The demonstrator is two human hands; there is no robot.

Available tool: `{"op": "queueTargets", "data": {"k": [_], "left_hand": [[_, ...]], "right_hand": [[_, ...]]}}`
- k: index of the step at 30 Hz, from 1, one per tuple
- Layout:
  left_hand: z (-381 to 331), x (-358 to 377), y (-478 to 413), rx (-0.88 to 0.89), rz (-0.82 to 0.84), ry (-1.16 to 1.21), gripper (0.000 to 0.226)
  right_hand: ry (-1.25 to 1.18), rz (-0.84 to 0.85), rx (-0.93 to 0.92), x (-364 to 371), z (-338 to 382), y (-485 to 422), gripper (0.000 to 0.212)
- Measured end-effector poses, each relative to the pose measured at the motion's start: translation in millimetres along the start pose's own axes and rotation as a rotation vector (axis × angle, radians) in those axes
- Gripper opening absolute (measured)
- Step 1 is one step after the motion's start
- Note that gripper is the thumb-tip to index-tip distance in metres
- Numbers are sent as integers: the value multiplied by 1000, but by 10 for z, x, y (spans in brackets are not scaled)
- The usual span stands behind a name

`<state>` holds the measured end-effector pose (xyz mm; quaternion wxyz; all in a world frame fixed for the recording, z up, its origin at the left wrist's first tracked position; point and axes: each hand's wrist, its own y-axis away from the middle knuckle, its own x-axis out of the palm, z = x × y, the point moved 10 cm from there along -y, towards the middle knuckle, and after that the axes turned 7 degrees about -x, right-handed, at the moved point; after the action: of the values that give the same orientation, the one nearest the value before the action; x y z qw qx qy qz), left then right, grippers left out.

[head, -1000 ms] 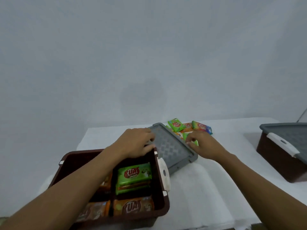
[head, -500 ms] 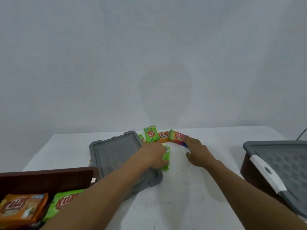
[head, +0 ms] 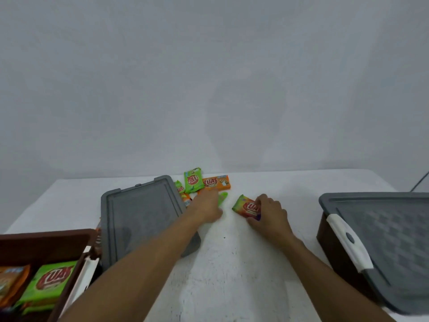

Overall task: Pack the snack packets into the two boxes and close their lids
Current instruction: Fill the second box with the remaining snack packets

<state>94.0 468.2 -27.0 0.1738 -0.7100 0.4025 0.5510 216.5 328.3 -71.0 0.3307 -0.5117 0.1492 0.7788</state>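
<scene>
An open brown box (head: 46, 240) at lower left holds green and orange snack packets (head: 50, 283). Its grey lid (head: 141, 214) lies flat on the white table beside it. A second brown box (head: 325, 231) at right has its grey lid (head: 383, 235) on. Loose packets lie at the table's far edge: a green one (head: 193, 180) and an orange one (head: 217, 182). My left hand (head: 206, 206) covers a green packet (head: 223, 197), fingers curled over it. My right hand (head: 269, 213) grips an orange-green packet (head: 247, 206).
A white latch (head: 348, 242) runs across the right box's lid. A white latch (head: 81, 277) hangs on the open box's right wall. A grey wall rises behind the table; a dark cable (head: 420, 183) shows at far right.
The view has swung right, so the open box slid to the lower left. My right hand took hold of an orange-green packet and pulled it nearer. My left hand stays on the green packet.
</scene>
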Motion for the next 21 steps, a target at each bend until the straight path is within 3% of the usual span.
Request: {"op": "queueTargets", "data": {"k": [3, 5, 11, 21], "left_hand": [[161, -148, -28, -67, 87, 415, 32], [202, -230, -5, -72, 136, 522, 36], [353, -624, 262, -59, 111, 533, 33], [1299, -1261, 1064, 67, 113, 571, 4]], "right_hand": [[-246, 37, 112, -33, -67, 51, 71], [-349, 32, 114, -70, -25, 88, 63], [-752, 79, 136, -109, 352, 291, 49], [-896, 83, 15, -174, 1681, 711, 21]]}}
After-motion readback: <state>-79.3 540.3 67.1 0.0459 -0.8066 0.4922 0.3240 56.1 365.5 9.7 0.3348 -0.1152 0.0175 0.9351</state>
